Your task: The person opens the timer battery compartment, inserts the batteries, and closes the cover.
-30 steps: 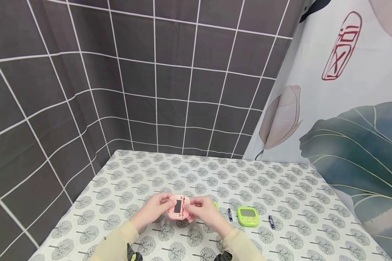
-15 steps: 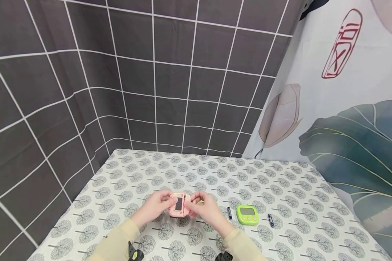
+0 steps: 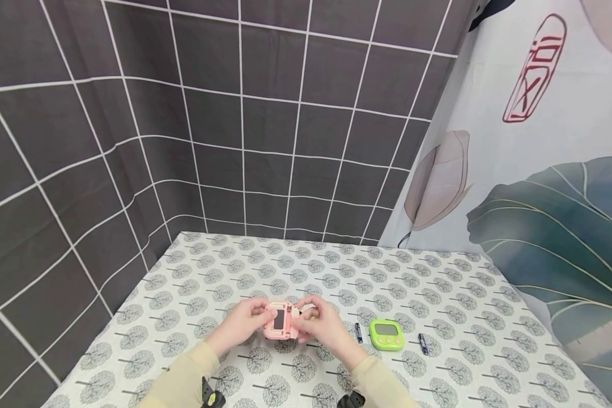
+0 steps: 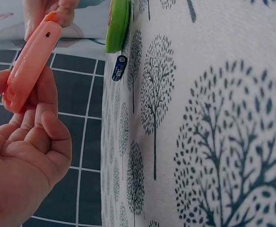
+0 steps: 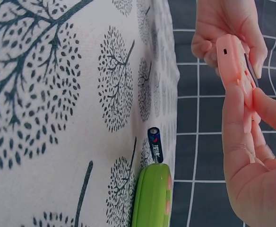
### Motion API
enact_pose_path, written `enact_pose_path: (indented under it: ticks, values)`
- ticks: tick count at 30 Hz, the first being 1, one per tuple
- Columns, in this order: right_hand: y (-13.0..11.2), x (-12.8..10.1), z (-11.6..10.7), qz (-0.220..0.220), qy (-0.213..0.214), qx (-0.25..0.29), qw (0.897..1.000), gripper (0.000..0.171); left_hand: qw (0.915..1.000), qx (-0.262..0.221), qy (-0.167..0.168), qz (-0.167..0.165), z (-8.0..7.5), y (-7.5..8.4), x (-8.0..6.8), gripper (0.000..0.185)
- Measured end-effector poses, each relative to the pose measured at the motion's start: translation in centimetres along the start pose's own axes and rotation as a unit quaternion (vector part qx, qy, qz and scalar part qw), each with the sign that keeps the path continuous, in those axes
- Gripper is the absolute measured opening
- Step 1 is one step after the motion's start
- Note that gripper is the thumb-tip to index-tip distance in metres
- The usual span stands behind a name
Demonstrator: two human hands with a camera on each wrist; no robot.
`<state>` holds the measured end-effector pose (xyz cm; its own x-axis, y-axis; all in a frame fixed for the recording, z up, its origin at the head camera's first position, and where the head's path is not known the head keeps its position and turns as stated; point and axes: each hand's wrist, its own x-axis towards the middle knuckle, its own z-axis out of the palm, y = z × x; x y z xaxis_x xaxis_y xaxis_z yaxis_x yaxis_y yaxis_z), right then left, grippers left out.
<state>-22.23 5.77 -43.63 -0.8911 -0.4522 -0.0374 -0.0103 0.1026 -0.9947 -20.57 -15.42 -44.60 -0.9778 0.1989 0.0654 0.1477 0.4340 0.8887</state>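
A pink digital timer (image 3: 279,330) is held above the table between both hands, with a dark rectangle showing on the face turned up. My left hand (image 3: 241,324) grips its left side, thumb on the face and fingers behind. At the right edge, my right hand (image 3: 322,327) pinches the timer with thumb and index finger, around a pale part there. Both wrist views show the timer side-on: its pink shell (image 4: 33,66) has a small dark slot, and the right fingertips (image 5: 233,94) lie against its end. The right fingers partly hide that edge.
A green timer (image 3: 386,335) lies right of the hands, screen up. One dark blue battery (image 3: 358,333) sits on its left, another battery (image 3: 423,344) on its right. A tree-print cloth (image 3: 224,283) covers the table, with a dark grid curtain (image 3: 265,130) behind.
My right thumb and fingers have shifted at the timer's right edge, and more of that edge shows. The left hand keeps its grip. The green timer and batteries stay put.
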Motion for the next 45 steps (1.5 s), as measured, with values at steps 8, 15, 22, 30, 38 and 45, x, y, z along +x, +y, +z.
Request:
enact_pose_path:
  ticks: [8,15,22,30,38,45]
  values:
    - [0.4,0.1,-0.4,0.007,-0.017,0.02,1.0,0.034,0.9997,0.007,0.016,-0.018,-0.1,-0.3,-0.1,0.024]
    - [0.8,0.1,-0.5,0.015,-0.038,-0.018,0.999,0.033,0.9987,0.007,0.034,-0.036,-0.1,-0.4,-0.1,0.024]
    - [1.0,-0.4,-0.3,0.05,-0.058,-0.087,0.993,0.026,0.9981,0.015,0.042,-0.042,-0.1,-0.6,-0.1,0.027]
    - [1.5,-1.0,-0.1,0.069,-0.068,-0.172,0.98,0.018,0.9987,0.006,0.033,-0.039,0.0,-0.6,0.0,0.025]
    - [1.4,-1.5,0.3,0.112,-0.101,-0.228,0.962,0.02,0.9989,0.006,0.029,-0.036,0.1,-0.6,0.0,0.025]
    - [1.4,-1.4,0.5,0.098,-0.123,-0.253,0.955,0.02,0.9993,0.0,0.023,-0.03,-0.1,-0.6,0.0,0.022]
